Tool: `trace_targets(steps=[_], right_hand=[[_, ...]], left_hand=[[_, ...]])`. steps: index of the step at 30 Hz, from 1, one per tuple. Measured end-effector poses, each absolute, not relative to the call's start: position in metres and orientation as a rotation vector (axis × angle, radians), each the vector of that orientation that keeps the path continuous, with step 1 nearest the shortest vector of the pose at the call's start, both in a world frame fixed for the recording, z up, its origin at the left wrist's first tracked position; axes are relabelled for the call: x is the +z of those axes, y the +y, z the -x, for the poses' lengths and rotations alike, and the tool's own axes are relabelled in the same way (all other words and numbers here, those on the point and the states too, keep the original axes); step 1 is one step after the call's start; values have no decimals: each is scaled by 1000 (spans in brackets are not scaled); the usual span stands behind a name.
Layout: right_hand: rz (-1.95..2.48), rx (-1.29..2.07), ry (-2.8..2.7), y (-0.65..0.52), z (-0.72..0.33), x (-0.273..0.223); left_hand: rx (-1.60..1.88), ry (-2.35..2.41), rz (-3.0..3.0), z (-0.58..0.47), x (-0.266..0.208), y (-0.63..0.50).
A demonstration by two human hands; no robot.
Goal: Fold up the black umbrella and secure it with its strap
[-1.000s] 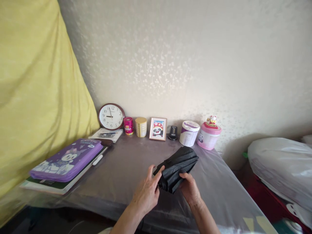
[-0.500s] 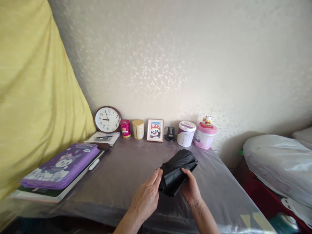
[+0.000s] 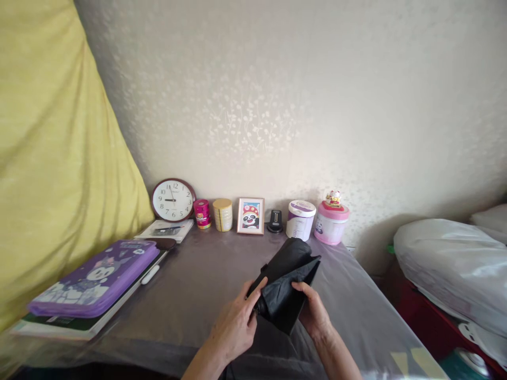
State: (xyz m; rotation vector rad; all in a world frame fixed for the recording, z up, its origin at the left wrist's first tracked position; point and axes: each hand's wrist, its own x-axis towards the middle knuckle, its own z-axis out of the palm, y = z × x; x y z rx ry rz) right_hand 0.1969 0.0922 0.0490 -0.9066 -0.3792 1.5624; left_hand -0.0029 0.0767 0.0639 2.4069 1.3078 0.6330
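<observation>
A black folding umbrella point(image 3: 285, 282) is held above the near middle of the table, its fabric loosely folded with one panel spread out toward the lower right. My left hand point(image 3: 238, 323) grips its near left end, the index finger lying along the cloth. With thumb on top, my right hand point(image 3: 312, 310) pinches a fold on the right side; its other fingers are hidden behind the fabric. A thin dark cord hangs below my left hand.
Along the wall stand a clock point(image 3: 173, 199), a pink tin point(image 3: 202, 214), a yellow-lidded can point(image 3: 223, 215), a framed panda picture point(image 3: 250, 216), a black device point(image 3: 274, 221) and two tubs point(image 3: 301, 220). A purple case point(image 3: 93, 279) lies on books at left. A plastic-covered bundle point(image 3: 447, 264) sits right.
The umbrella's cloth has opened out more, one panel now spreading lower right. My left hand has shifted slightly left and down its end. My right hand still pinches the fabric.
</observation>
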Motion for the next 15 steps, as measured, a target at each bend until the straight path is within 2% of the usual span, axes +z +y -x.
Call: trace_targets(steps=[11, 15], right_hand=[[791, 1564, -666, 82, -223, 46], [804, 1312, -797, 78, -263, 31]], left_hand=[[638, 1442, -2411, 5, 64, 74], [837, 1371, -2300, 6, 63, 76]])
